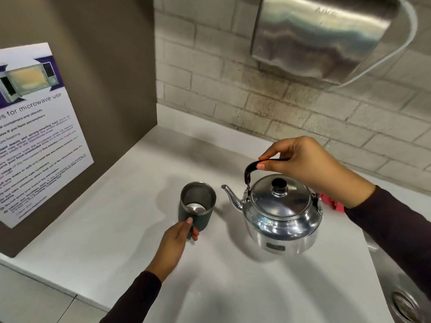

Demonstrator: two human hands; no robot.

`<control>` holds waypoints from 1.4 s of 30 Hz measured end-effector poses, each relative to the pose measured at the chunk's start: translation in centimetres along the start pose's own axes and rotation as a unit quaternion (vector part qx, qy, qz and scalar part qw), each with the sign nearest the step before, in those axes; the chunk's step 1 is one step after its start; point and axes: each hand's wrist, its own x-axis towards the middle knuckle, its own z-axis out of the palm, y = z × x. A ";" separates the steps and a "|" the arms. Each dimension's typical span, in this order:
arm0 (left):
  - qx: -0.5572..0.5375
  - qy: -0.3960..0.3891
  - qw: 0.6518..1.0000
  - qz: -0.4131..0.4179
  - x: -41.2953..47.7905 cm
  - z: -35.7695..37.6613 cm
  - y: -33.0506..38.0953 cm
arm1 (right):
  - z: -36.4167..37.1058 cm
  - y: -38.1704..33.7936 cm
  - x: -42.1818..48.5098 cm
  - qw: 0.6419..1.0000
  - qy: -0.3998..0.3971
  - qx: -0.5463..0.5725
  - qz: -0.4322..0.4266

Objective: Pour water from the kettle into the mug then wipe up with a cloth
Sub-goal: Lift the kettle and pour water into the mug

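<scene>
A shiny metal kettle point(281, 217) with a black lid knob stands upright on the white counter point(130, 206), its spout pointing left. My right hand point(310, 164) grips its black top handle from above. Left of the spout stands a dark green mug point(198, 208) with a steel inside. My left hand point(177, 238) holds the mug's handle at its near side. A red cloth point(331, 202) lies behind the kettle, mostly hidden by my right wrist.
A brown cabinet side with a microwave-use notice point(35, 136) bounds the counter on the left. A steel hand dryer point(321, 36) hangs on the tiled wall above. A steel sink with a drain point(405, 304) sits at the lower right.
</scene>
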 end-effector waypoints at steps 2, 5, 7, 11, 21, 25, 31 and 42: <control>0.008 -0.013 1.000 0.007 0.2 -0.1 -0.4 | -0.1 -0.7 0.4 0.999 -0.018 -0.025 -0.016; 0.016 -0.026 0.999 0.023 0.4 -0.1 -0.7 | -0.1 -2.0 0.8 0.995 -0.041 -0.076 -0.039; 0.020 -0.026 0.999 0.030 0.5 0.0 -0.9 | 0.0 -2.8 1.1 0.991 -0.049 -0.114 -0.043; 0.017 -0.022 0.999 0.028 0.4 0.1 -1.0 | 0.1 -4.0 1.6 0.982 -0.069 -0.169 -0.036; 0.018 -0.027 0.999 0.025 0.6 0.0 -1.3 | 0.4 -5.5 2.2 0.965 -0.105 -0.236 -0.042; 0.015 -0.030 0.999 0.022 0.7 -0.1 -1.4 | 0.2 -5.7 2.1 0.962 -0.104 -0.249 -0.036; 0.010 -0.033 0.999 0.015 0.6 0.0 -1.2 | -0.1 -5.6 2.0 0.959 -0.109 -0.261 -0.029; -0.006 -0.030 0.999 0.009 0.5 0.1 -0.9 | -0.8 -5.1 2.6 0.958 -0.097 -0.268 -0.020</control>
